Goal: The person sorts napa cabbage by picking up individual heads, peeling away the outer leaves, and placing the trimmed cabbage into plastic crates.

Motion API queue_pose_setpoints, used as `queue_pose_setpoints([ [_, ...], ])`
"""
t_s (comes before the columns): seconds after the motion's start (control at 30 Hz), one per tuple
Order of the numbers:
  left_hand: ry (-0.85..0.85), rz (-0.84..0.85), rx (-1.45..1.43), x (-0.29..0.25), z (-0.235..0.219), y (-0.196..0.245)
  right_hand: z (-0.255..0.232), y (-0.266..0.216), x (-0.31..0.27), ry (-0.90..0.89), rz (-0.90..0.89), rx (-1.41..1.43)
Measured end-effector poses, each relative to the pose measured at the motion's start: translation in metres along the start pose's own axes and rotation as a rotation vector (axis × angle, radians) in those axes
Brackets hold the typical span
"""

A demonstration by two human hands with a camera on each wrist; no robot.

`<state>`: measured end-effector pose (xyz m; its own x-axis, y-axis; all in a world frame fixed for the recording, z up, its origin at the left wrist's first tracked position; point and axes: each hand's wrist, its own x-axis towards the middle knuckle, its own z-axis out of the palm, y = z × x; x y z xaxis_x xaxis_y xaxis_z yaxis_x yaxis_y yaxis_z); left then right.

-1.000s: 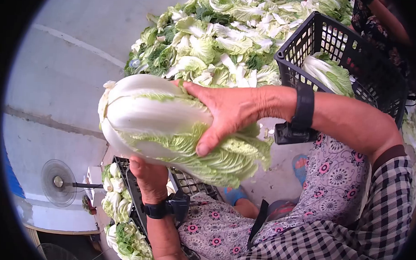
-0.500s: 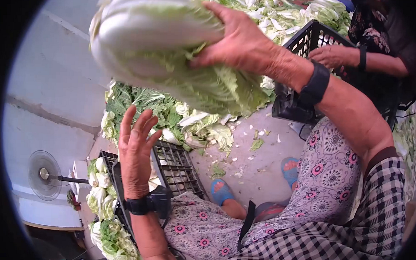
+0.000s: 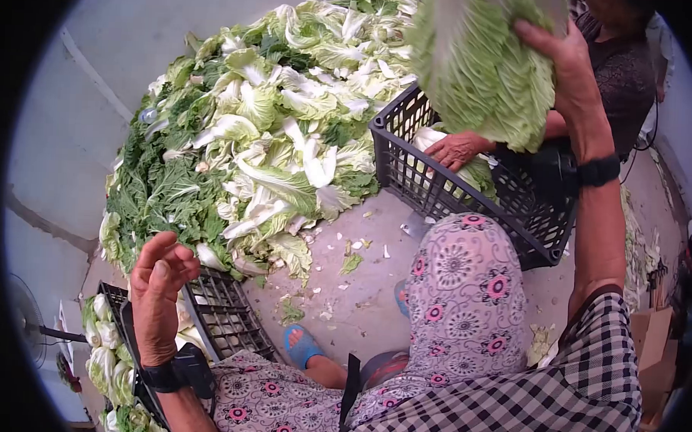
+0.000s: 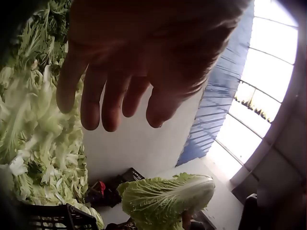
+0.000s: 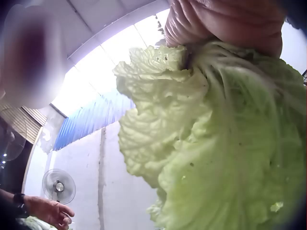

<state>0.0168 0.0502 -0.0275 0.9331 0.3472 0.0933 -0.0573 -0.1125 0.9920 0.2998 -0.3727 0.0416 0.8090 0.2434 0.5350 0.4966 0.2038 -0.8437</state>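
At the top right of the head view, the right hand grips a large napa cabbage by its leafy part, above a black crate. Leaves of that cabbage fill much of the right wrist view, below the right hand. The left hand is raised at the left with bent, loose fingers and nothing in it. Its fingers hang spread in the left wrist view, where the left hand is well apart from the cabbage.
Another person's hand touches a cabbage inside the crate. A big heap of loose leaves lies on the floor beyond. A second black crate stands by the left hand, with more cabbages and a fan at far left.
The cabbage has gone up and to the right in the right hand. The left hand, under the cabbage at first, has come away from it. The other person's hand now reaches into the crate.
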Motion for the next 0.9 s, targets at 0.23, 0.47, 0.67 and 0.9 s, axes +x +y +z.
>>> queue_pose_setpoints([
  [0.23, -0.057, -0.064, 0.056, 0.002, 0.006, 0.002, -0.054, 0.043, -0.067, 0.116, 0.208, -0.324],
  [0.47, -0.081, -0.065, 0.103, 0.001, 0.002, -0.002, -0.054, 0.092, -0.062, 0.072, 0.302, -0.545],
  [0.67, -0.029, -0.100, 0.138, -0.002, 0.003, 0.001, -0.066, 0.097, -0.045, -0.095, 0.095, -1.162],
  [0.9, -0.060, -0.112, 0.137, -0.001, -0.001, -0.002, -0.067, 0.096, -0.048, -0.130, 0.296, -1.145],
])
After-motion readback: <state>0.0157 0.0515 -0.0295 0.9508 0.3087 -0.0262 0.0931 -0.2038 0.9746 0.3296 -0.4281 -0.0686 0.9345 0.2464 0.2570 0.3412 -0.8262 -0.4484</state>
